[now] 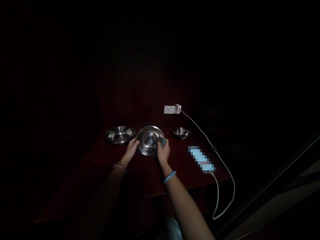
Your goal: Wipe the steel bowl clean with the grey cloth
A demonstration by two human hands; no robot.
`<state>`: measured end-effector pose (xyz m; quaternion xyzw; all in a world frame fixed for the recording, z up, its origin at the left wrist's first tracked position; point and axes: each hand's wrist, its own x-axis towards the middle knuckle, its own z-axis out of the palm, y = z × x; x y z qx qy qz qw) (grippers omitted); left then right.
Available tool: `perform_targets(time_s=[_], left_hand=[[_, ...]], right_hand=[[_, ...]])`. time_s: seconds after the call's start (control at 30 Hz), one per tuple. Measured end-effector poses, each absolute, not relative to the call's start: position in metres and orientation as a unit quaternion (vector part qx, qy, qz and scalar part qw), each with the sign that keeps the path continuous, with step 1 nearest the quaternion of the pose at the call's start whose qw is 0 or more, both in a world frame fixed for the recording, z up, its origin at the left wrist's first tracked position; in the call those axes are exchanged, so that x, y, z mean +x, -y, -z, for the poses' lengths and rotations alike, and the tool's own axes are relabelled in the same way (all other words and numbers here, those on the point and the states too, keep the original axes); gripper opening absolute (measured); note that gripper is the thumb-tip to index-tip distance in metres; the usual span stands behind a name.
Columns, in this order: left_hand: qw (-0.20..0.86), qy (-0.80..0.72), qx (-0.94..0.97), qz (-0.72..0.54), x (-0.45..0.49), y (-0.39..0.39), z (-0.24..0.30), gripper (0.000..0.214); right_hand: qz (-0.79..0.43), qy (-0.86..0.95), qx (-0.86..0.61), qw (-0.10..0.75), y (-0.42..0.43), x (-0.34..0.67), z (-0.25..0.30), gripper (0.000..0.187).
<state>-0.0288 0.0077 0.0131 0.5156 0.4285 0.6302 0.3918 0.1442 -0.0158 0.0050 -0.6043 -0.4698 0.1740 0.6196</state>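
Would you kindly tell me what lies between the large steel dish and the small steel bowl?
The head view shows a round steel plate in the left hand, with the right hand holding a grey cloth against it.

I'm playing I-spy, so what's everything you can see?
Plate: 1, silver, middle
Cloth: 1, grey, on plate
Table: 1, dark red, middle
Dish: 1+, silver, table's left
Small bowl: 1+, silver, right of plate
Wall: 1, dark red, behind table
Socket: 1, white, on wall
Charger: 1, white, in socket
Cable: 1, white, right
Device: 1, light blue, pixelated, table's right
Bracelet: 1, pinkish, left wrist
Wristband: 1, blue, right wrist
Checked fabric: 1, bluish, bottom
Unclear shape: 1, greyish, bottom right
Forearms: 2, bare, below hands
Left hand: 1, bare, on plate
Right hand: 1, bare, holding cloth
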Motion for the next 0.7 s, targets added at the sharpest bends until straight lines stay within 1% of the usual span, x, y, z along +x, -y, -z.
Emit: perform_targets(time_s=[0.13,0.23,0.33,0.57,0.7], left_hand=[[0.371,-0.440,0.509,-0.641,-0.028,-0.006,-0.013,0.018],[0.372,-0.430,0.509,-0.647,-0.025,-0.004,-0.013,0.023],[0.382,-0.418,0.510,-0.647,-0.020,-0.003,-0.013,0.035],[0.368,-0.368,0.554,-0.649,-0.015,-0.004,-0.011,0.072],[0.376,-0.368,0.558,-0.642,-0.014,-0.006,-0.006,0.084]], right_hand=[[-0.164,0.484,-0.607,0.609,0.017,0.143,-0.006,0.027],[-0.167,0.482,-0.599,0.617,0.016,0.144,-0.005,0.027],[-0.168,0.472,-0.592,0.631,0.014,0.145,-0.004,0.029],[-0.169,0.459,-0.591,0.641,0.014,0.145,-0.003,0.028],[-0.181,0.447,-0.588,0.649,0.014,0.145,-0.005,0.027]])
